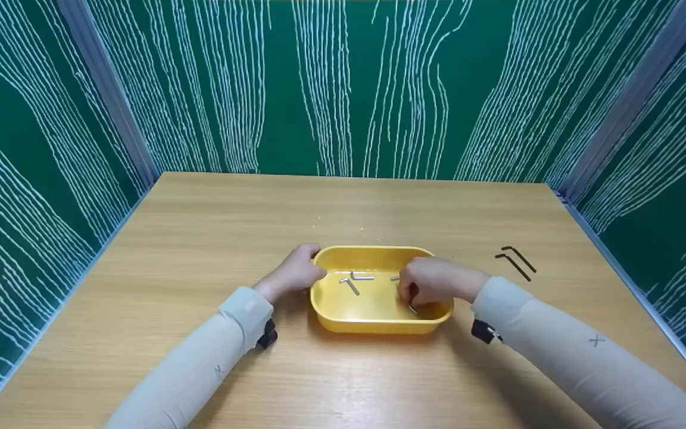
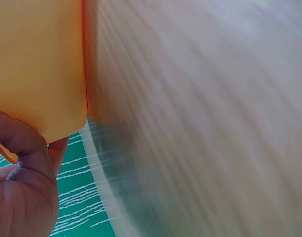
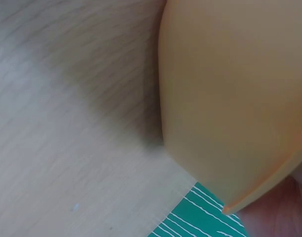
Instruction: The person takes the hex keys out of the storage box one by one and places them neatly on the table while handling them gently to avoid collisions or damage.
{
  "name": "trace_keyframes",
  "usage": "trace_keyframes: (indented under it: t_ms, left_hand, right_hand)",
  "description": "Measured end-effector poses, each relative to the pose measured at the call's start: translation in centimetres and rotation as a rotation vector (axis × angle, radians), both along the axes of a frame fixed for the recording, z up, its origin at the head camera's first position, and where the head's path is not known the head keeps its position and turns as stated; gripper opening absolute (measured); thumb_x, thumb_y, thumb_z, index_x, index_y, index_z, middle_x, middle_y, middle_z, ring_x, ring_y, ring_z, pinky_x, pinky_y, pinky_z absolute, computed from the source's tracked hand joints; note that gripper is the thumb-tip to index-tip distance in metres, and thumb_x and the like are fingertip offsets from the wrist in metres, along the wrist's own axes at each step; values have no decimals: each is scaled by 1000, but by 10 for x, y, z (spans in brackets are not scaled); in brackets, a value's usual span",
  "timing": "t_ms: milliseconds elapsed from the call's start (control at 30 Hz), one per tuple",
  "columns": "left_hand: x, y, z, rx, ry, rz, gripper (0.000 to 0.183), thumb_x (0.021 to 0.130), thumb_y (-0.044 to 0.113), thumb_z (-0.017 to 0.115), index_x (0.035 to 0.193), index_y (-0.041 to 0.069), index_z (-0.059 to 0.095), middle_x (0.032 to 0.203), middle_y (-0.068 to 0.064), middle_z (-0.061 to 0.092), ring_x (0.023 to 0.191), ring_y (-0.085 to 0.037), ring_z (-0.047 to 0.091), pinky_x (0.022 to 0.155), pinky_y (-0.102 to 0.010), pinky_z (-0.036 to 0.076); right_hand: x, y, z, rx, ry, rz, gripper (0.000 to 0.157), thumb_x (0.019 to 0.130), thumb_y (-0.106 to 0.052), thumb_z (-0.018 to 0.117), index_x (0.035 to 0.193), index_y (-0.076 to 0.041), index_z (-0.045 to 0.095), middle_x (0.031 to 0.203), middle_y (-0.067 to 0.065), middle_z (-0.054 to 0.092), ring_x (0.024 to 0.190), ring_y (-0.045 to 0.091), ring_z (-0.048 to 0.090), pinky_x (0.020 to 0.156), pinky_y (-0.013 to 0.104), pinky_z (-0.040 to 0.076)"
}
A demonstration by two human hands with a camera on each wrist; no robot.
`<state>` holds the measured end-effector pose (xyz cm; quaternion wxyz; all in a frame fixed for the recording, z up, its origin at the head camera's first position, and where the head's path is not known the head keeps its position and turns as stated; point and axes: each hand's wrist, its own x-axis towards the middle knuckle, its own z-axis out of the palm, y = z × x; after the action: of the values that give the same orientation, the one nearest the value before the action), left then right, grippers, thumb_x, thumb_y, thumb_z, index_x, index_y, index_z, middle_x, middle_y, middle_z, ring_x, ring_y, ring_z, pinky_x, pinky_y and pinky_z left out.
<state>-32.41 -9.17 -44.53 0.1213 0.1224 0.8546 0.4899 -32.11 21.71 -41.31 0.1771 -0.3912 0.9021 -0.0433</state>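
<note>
A yellow oval bin (image 1: 373,326) stands on the table. My left hand (image 1: 297,269) grips its left end, thumb over the rim; the left wrist view shows these fingers (image 2: 27,148) at the bin's edge. My right hand (image 1: 432,279) reaches over the right end into the bin. Its curled fingers pinch a silver hex key (image 1: 412,309), mostly hidden by the hand. To the left on the bin floor lie a silver hex key (image 1: 362,277) and another hex key (image 1: 352,287). Part of a further silver piece (image 1: 395,278) shows beside the right fingers.
Two black hex keys (image 1: 518,262) lie side by side on the wooden table (image 1: 230,220), right of the bin. Small pale specks dot the tabletop behind the bin. Green panels (image 1: 283,89) with white wavy lines enclose the back and sides.
</note>
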Motion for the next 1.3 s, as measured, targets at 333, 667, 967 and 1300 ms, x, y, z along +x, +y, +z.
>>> trace_keyframes:
  t_ms: [333,667,967,1300]
  left_hand:
    - [0,-1,0,-15,18,-2,32,89,-2,58,120,-4,66,100,-9,65,72,-20,64,56,-22,52]
    - [-1,0,-1,-7,12,5,31,88,-4,58,118,-3,66,102,-11,67,77,-20,67,61,-24,58]
    - [-2,0,-2,-6,14,-9,35,89,-4,57,122,-4,67,108,-13,69,82,-20,68,71,-29,64]
    - [-2,0,-3,-5,3,-12,41,89,-3,56,128,-4,66,111,-14,69,78,-20,69,64,-27,61]
  right_hand:
    - [-2,-2,-3,-48,56,58,12,90,-5,83,84,-16,81,84,-4,73,73,9,57,68,23,52]
    - [1,-5,0,-102,15,-45,7,94,-10,82,95,-16,85,92,-3,78,77,9,62,76,28,60]
    - [1,-4,8,-259,16,-79,3,95,-11,83,98,-11,83,90,-1,79,78,10,65,80,31,66]
    - [0,0,7,-402,76,-68,6,93,-1,80,94,-6,82,89,7,80,76,10,68,73,26,64]
